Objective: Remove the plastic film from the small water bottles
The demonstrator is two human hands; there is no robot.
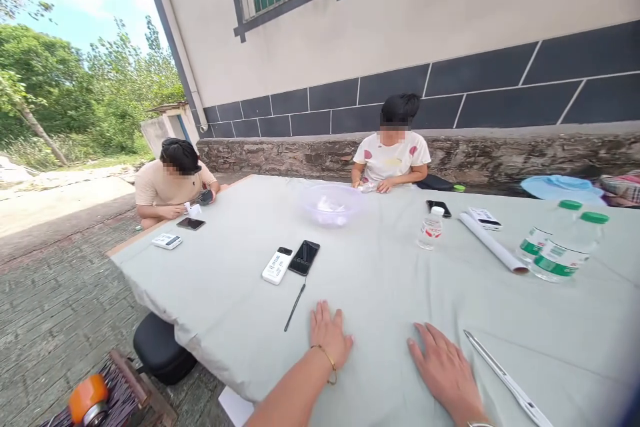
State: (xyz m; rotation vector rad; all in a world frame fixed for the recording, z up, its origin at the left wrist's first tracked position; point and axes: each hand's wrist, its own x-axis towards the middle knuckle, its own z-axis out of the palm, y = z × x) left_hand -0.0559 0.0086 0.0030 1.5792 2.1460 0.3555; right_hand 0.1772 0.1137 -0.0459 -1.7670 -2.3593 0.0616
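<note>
Resting flat on the cloth-covered desk [380, 280], the left hand [329, 335] and right hand [443, 367] lie open, fingers spread, holding nothing. A metal ruler [505, 379] lies just beside the right hand; a thin black stylus [295, 306] lies near the left.

3 bottles [431, 228] [543, 240] [570, 255], 3 black phones [304, 257] [191, 223] [439, 208], 3 white power banks [277, 266] [167, 241] [483, 217] — plus 1 clear bowl [307, 203] and 2 co-workers [170, 183] [393, 157].
</note>
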